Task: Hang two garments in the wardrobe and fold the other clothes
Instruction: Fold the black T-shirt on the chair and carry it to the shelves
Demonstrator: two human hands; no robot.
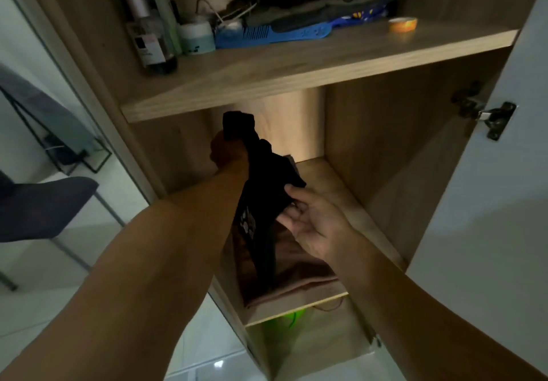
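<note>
A black garment point(267, 179) with a small pale print hangs inside the middle compartment of the wooden wardrobe point(370, 155). My left hand point(226, 150) grips its bunched top end, raised just under the upper shelf. My right hand point(311, 217) is lower and to the right, palm up, its thumb and fingers pinching the garment's edge. Below the garment a folded brown cloth point(299, 274) lies on the compartment's shelf.
The upper shelf point(296, 66) holds bottles, a jar, a blue comb point(272, 35), folded clothes and an orange tape roll point(402, 24). The white wardrobe door point(489, 202) stands open at right. Something green point(284, 321) shows below. A dark chair point(44, 205) is at left.
</note>
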